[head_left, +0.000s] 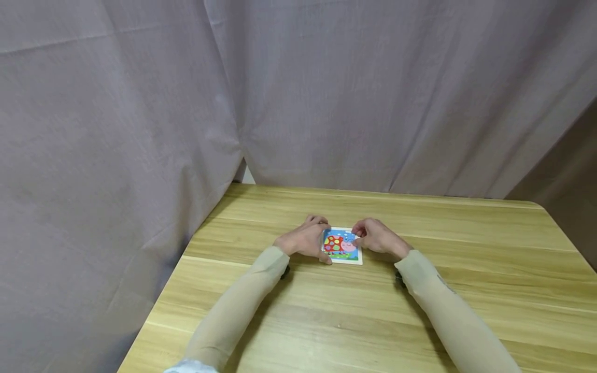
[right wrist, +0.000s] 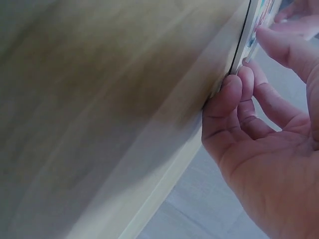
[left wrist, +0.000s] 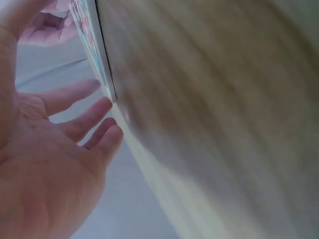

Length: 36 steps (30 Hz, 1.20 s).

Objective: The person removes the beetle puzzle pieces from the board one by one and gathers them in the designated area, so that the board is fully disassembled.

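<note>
A small square ladybug puzzle, brightly coloured with a white border, lies flat on the wooden table. My left hand spans its left side, thumb at the near corner and fingers at the far corner. In the left wrist view the fingertips come right up to the puzzle's edge. My right hand is at the puzzle's far right part, thumb over the picture and curled fingers by the edge. The right wrist view shows the curled fingers at the corner; I cannot tell whether they pinch a piece.
The wooden table extends around both forearms. A grey curtain hangs along its far edge and down the left side. A dark band shows beneath the left sleeve cuff.
</note>
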Motion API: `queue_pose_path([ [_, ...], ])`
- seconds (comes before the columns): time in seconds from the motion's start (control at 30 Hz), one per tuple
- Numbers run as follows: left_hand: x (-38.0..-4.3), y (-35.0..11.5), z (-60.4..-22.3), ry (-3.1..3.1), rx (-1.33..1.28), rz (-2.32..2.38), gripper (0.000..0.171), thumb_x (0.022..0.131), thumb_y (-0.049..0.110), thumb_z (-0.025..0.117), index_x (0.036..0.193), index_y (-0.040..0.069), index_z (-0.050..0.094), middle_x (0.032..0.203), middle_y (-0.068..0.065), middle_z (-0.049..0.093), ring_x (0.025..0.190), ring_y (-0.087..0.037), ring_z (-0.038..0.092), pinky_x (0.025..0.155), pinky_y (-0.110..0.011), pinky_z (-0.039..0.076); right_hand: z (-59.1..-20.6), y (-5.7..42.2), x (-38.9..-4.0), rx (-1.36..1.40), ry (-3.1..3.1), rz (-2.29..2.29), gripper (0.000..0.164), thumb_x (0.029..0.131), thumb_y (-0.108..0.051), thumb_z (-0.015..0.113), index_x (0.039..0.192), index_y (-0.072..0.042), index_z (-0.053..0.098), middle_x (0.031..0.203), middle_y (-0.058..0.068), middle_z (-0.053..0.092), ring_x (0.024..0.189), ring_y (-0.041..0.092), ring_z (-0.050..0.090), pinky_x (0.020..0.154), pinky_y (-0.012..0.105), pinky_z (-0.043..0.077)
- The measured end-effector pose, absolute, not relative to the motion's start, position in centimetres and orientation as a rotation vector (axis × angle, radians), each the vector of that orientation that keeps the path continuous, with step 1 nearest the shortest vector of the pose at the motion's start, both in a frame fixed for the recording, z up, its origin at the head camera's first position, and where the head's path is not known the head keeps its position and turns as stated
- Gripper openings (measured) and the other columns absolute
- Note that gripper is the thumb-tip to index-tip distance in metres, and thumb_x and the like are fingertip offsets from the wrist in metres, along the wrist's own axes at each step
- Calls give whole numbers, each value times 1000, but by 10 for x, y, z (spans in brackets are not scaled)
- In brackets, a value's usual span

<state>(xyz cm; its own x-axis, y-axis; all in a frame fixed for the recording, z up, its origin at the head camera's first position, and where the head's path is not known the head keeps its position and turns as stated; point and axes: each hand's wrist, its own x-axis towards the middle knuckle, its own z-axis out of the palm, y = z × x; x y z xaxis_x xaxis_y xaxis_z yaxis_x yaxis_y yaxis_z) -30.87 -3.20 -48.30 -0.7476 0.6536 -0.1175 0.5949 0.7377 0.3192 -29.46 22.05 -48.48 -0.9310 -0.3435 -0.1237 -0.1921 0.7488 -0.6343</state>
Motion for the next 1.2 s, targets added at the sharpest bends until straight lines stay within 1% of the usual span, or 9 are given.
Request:
queue_pose_path([
  [0.17,-307,-32,-485,2705,977,374,101,78,49,98,158,6,55,168,-6,46,154,-27,41,130,-39,44,-484,229,-288,-428,2725,-989,24,97,-8,79,114,6,73,97,10,69,89,18,59,75,24,48],
  [0.33,-307,-31,-485,2701,958,402,101,78,47,99,158,4,54,167,-5,46,151,-24,41,128,-36,46,-479,244,-285,-412,2751,-996,27,98,-10,77,119,7,72,103,13,71,94,19,62,79,24,50],
  [0.43,-308,-31,-485,2696,955,419,102,78,45,99,158,3,54,167,-6,46,150,-24,42,127,-37,47,-476,255,-284,-419,2765,-987,29,99,-10,76,121,8,72,106,15,73,96,20,63,81,24,51],
  [0.63,-309,-31,-484,2695,962,420,100,77,44,99,158,4,54,165,-4,47,150,-24,42,127,-37,47,-474,275,-280,-423,2785,-964,29,99,-9,75,122,9,71,108,16,73,99,21,64,83,25,52],
  [0.9,-308,-34,-484,2670,930,448,102,78,44,99,160,5,53,167,-4,44,154,-25,39,130,-40,45,-476,300,-277,-421,2809,-981,25,100,-7,76,119,9,72,103,14,72,94,18,61,75,20,49],
  [1.2,-309,-32,-484,2664,922,454,102,78,44,99,160,5,52,166,-3,44,152,-24,40,129,-39,46,-480,332,-272,-369,2835,-971,26,101,-4,74,120,13,71,100,15,72,89,15,59,71,19,47],
])
